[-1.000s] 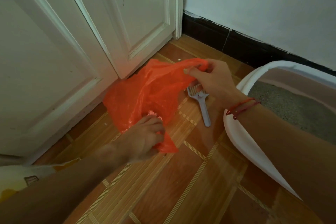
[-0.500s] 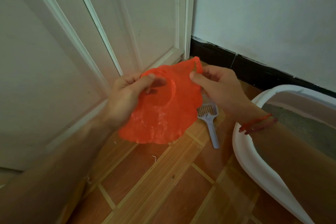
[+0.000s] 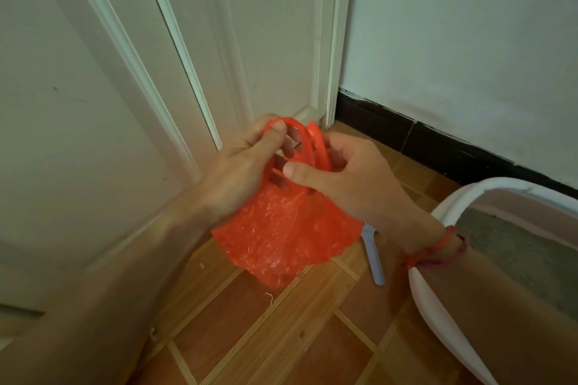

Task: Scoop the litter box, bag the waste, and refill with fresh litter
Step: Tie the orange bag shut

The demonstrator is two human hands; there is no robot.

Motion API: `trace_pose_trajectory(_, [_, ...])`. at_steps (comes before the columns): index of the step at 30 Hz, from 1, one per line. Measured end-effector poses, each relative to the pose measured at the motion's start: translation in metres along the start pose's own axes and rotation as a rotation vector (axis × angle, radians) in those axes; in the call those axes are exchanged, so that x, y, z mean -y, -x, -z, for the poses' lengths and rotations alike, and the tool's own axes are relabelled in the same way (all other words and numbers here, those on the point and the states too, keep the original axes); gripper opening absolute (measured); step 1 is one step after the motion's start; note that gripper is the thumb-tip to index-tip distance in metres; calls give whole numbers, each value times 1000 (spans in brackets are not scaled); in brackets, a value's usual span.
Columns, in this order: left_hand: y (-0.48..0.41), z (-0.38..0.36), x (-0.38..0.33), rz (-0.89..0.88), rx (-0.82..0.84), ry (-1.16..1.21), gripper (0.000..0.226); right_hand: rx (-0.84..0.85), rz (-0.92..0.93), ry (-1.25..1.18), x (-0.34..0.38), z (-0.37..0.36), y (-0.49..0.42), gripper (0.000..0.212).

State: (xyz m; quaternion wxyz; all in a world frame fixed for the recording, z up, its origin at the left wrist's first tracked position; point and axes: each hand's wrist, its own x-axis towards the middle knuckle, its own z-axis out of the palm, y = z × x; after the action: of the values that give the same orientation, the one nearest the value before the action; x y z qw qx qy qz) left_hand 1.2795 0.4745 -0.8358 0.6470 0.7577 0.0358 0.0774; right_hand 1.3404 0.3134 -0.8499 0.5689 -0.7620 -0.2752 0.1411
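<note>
An orange plastic bag (image 3: 281, 234) hangs in the air above the floor, crumpled, with its handle loops at the top. My left hand (image 3: 240, 166) pinches one handle loop between thumb and fingers. My right hand (image 3: 347, 178) grips the other loops, thumb across the front; a red string sits on that wrist. A grey litter scoop (image 3: 373, 256) lies on the floor behind the bag, only its handle showing. The white litter box (image 3: 438, 306) stands at the right, with grey litter (image 3: 513, 247) inside.
A white panelled door (image 3: 131, 103) fills the left and centre. A white wall with a black skirting board (image 3: 438, 147) runs behind the litter box. The floor is brown tile with pale wood-pattern strips (image 3: 281, 337).
The bag went from lying on the floor to being held up in both hands. My hands came closer together and now hold the handle loops; the bag hangs bunched below them.
</note>
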Motion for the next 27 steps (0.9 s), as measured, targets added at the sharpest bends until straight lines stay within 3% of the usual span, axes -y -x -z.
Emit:
trace_pose_trajectory(5, [2,-10,2,26,-18,12,29,-129,92,-15,-3,2,-2,23])
trace_pose_trajectory(10, [6,-20,11,80,84,-122,67,-228,67,-61,0,4,-6,19])
trace_pose_trajectory(13, [7,-25,15,24,129,-239,54,-242,59,-65,1,4,-7,20])
trace_pose_trajectory(18, [10,-16,23,121,45,-28,9,-229,-19,-179,2,12,-6,19])
trace_pose_trajectory(24, [8,-16,30,40,39,-53,36,-298,43,20,-7,17,-4,10])
trace_pose_trajectory(27, [6,-16,32,28,30,12,35,-245,29,113,-13,17,-4,18])
